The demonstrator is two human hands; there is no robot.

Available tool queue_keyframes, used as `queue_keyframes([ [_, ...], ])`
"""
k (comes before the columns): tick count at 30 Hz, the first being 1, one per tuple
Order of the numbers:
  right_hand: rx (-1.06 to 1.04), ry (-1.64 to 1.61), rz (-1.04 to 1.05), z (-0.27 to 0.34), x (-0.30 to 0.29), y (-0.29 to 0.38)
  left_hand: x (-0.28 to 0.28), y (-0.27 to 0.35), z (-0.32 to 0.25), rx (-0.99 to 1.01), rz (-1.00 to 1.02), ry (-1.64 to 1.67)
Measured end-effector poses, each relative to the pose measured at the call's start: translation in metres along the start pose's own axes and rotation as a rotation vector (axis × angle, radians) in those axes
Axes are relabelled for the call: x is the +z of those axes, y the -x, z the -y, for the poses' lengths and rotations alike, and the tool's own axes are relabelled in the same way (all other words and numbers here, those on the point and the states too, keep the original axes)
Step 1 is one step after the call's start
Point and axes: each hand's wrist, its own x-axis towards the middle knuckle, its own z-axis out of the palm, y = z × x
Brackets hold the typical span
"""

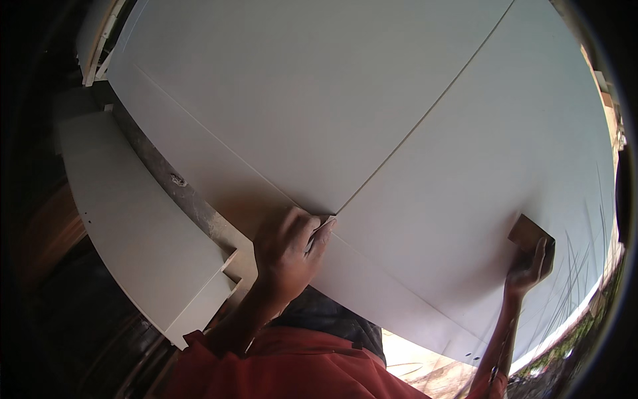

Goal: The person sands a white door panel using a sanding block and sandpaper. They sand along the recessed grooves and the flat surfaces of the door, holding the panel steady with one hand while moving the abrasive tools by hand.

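Note:
A large pale grey painted panel [423, 159] lies before me, crossed by a long dark groove and a fainter line that meet near its front edge. At that meeting point my left hand [294, 244] pinches a small folded piece, apparently sandpaper, with its fingers against the panel. Farther right, my right hand [528, 269] grips a brown rectangular piece [531, 233], perhaps a sanding block or folded abrasive sheet; whether it touches the panel I cannot tell.
Left of the panel, across a narrow gap with a stained grey surface [182, 189], sits another pale panel [144, 214] with a notched end. More board edges [97, 50] show at the upper left. Bright ground [413, 356] and greenery [573, 364] appear at the lower right.

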Motion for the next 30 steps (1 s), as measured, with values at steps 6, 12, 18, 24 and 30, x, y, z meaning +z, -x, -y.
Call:
queue_keyframes([
  [6, 0.066, -0.125, -0.065, 0.029, 0.027, 0.001, 0.038, -0.004, -0.008, -0.026, -0.125, 0.11],
  [12, 0.068, -0.131, -0.082, 0.025, 0.025, 0.007, 0.092, -0.123, -0.065, 0.08, -0.28, 0.074],
  [18, 0.123, -0.053, 0.005, 0.049, 0.023, -0.001, 0.165, -0.272, -0.123, 0.136, -0.34, 0.156],
  [24, 0.187, -0.159, -0.024, 0.032, 0.021, 0.006, 0.22, -0.404, -0.168, 0.286, -0.401, 0.138],
  [30, 0.16, -0.122, -0.007, 0.044, 0.026, 0.006, 0.235, -0.475, -0.177, 0.277, -0.487, 0.062],
])
